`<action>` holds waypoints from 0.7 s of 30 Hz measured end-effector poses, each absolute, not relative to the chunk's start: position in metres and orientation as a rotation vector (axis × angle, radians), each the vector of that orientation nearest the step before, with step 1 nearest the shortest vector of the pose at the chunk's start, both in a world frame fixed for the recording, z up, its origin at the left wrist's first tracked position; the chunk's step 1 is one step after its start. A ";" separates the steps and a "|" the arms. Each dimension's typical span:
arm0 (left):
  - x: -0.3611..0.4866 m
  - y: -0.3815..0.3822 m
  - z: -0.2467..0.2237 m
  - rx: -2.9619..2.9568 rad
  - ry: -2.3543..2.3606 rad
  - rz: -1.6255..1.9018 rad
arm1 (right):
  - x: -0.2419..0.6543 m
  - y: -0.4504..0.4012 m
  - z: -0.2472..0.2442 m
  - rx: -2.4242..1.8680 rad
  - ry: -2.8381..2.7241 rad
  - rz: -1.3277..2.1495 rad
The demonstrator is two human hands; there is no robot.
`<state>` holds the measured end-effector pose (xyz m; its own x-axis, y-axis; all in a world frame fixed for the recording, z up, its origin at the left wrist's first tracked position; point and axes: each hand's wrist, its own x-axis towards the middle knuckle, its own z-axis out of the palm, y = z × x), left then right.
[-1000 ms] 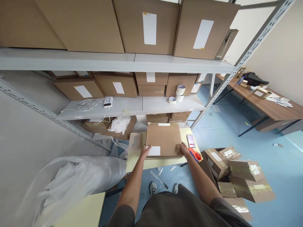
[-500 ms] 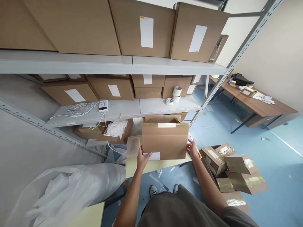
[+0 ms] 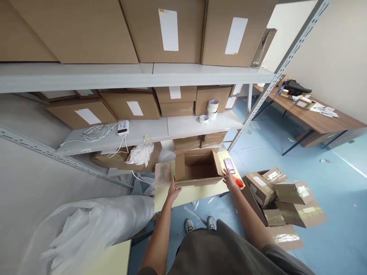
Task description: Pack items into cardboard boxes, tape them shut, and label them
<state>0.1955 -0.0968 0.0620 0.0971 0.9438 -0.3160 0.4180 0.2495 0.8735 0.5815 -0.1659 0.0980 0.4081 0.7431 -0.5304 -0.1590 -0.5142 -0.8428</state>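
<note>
An open cardboard box [image 3: 200, 180] stands on the pale yellow table [image 3: 183, 196], its flaps raised and its inside in shadow. My left hand [image 3: 173, 191] grips the box's near left corner. At the near right corner, my right hand [image 3: 229, 180] holds the box's edge, fingers partly against the flap. Beyond that hand lies a phone [image 3: 229, 165] with a lit screen. A red and yellow item [image 3: 239, 183] sits beside the right hand at the table's right end.
A grey shelf [image 3: 189, 128] bears boxes, tape rolls [image 3: 212, 105] and a power strip [image 3: 123, 127]. Bundled white plastic wrap [image 3: 94, 225] lies at lower left. Cardboard boxes [image 3: 289, 191] are piled on the floor at right. A wooden desk [image 3: 329, 118] stands further back.
The box has tipped from showing its flat side to standing with its open top visible. Both hands have shifted with it. The phone is now in fuller view.
</note>
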 end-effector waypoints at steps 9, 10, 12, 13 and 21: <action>0.224 -0.070 0.163 1.673 1.519 0.993 | 0.551 -0.108 0.177 -1.507 -1.076 0.807; 0.238 -0.066 0.173 1.742 1.397 0.878 | 0.537 -0.099 0.181 -1.480 -1.190 0.845; 0.262 -0.058 0.186 1.884 1.186 0.612 | 0.516 -0.086 0.181 -1.482 -1.438 0.914; 0.271 -0.056 0.188 1.944 1.143 0.509 | 0.511 -0.082 0.178 -1.510 -1.542 0.925; 0.237 -0.049 0.178 2.127 1.522 0.162 | 0.578 -0.098 0.136 -1.930 -1.674 0.797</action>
<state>0.2372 -0.0489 0.1779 0.3631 0.9111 -0.1952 0.8494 -0.2375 0.4714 0.5776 -0.0978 0.1364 0.0913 0.9878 -0.1262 0.7206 -0.1530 -0.6762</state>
